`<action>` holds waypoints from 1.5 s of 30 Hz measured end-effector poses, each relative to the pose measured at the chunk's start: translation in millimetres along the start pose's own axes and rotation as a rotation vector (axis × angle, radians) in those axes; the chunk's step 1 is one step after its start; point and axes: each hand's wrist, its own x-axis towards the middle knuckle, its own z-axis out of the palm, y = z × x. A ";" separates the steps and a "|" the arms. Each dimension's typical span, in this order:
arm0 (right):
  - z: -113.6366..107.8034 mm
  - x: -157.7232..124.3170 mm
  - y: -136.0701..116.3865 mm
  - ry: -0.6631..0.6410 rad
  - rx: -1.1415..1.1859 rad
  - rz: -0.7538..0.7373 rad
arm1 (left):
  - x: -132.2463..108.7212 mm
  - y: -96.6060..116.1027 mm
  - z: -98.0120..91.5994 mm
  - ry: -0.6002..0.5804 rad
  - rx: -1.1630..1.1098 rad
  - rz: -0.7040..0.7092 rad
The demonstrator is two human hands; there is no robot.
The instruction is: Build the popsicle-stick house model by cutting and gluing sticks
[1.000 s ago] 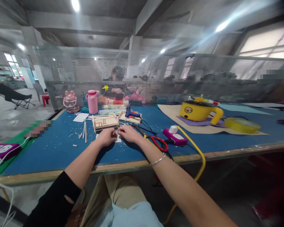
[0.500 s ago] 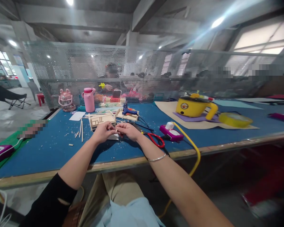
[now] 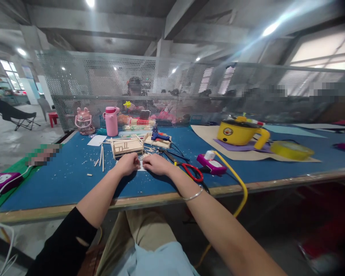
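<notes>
— Where's the white sheet (image 3: 142, 167)?
— On the blue table (image 3: 74, 180), under the fingertips of the left hand (image 3: 128, 164) and right hand (image 3: 156, 164); the wooden stick frame (image 3: 127, 146) stands just beyond.
— Fingers?
— Curled, tips meeting; any pinch is hidden. The frame's long axis runs left-right

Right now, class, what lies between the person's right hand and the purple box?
Red-handled scissors lie there, between the right hand and the purple box, shown in the head view.

- The left hand (image 3: 128, 164) has dropped back onto the tabletop just in front of the wooden stick frame (image 3: 127, 146).
- The right hand (image 3: 156, 164) has lowered alongside it.
</notes>
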 end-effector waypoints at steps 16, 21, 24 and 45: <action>9.2 13.5 5.5 0.288 1.194 0.231 | 6.9 13.5 1.2 0.084 -0.748 -0.040; 10.3 6.5 1.2 0.201 1.201 0.111 | 3.3 16.9 3.8 0.007 -0.846 -0.026; 9.7 4.6 2.2 0.163 1.156 0.080 | 1.6 17.8 3.1 -0.012 -0.801 -0.005; 2.2 -5.0 6.5 0.035 0.058 0.053 | 0.3 -2.6 6.0 -0.086 -0.147 -0.003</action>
